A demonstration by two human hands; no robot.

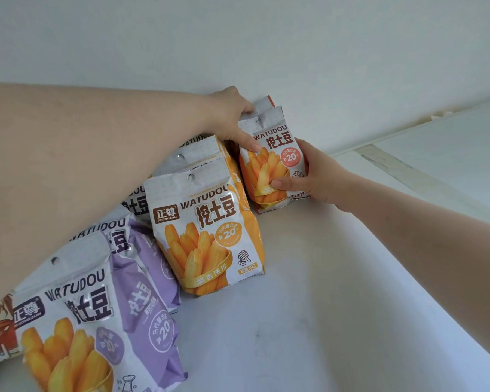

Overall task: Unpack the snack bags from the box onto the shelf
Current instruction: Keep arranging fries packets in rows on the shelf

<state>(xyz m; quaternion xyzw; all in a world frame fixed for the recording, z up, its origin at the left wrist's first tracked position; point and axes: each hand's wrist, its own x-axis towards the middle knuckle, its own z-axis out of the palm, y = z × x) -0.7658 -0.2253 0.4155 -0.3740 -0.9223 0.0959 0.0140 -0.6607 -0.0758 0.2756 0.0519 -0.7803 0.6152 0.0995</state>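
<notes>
Your left hand (232, 117) pinches the crimped top of a glossy orange-red foil snack bag (272, 162); your right hand (309, 176) grips its side on the matte white shelf (309, 292); puffy yellow (210, 230) and purple (102, 321) bags stand beside.

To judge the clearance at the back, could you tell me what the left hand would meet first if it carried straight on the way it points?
Probably the white back wall: the left hand grips the top of the orange-red snack bag right by it, though depth is unclear.

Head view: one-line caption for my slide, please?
Both hands, left hand and right hand, set an orange Watudou snack bag upright at the white shelf's back.
</notes>
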